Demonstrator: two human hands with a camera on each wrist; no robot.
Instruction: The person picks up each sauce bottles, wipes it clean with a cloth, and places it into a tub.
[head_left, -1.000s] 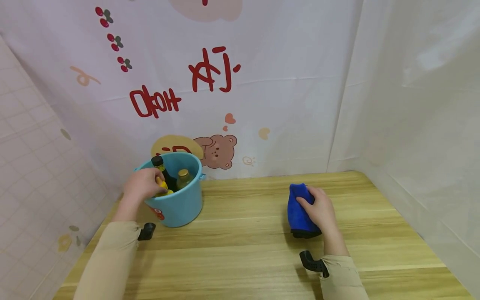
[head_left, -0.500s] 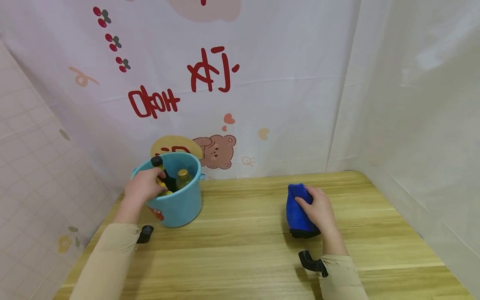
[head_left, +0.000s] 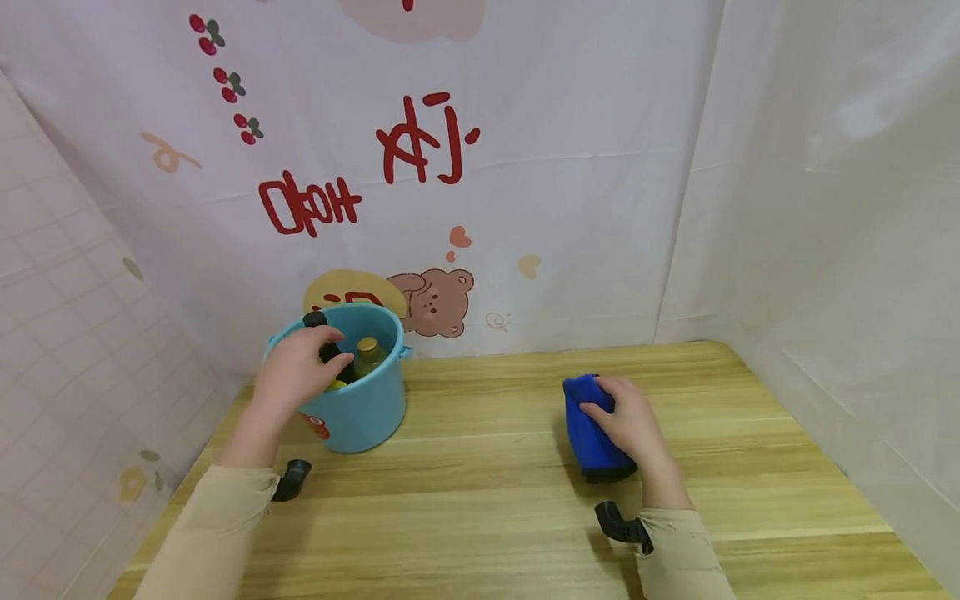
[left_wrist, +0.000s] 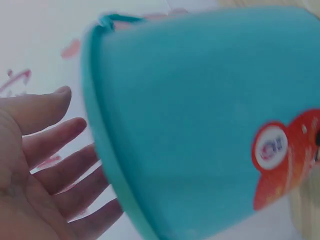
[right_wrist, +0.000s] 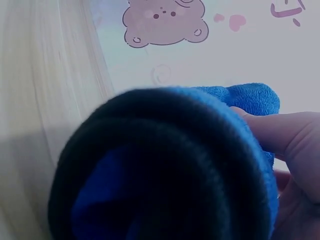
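Observation:
A light blue bucket stands on the table at the left in the head view. My left hand hovers over its near left rim, thumb and fingers spread apart with nothing between them. Inside are a dark bottle with a black cap, a bottle with a gold cap and a yellow thing, mostly hidden. At the right, my right hand pinches a rolled blue towel with a black edge, held close over the table. The right wrist view looks into the roll's dark-edged end.
The wood-grain table extends between the two hands. Behind it hangs a white printed curtain with a bear figure, and more sheeting closes off the left and right sides.
My left hand has let go of the yellow thing in the bucket, and its fingers have spread. The right hand has moved the towel slightly left, tilting it.

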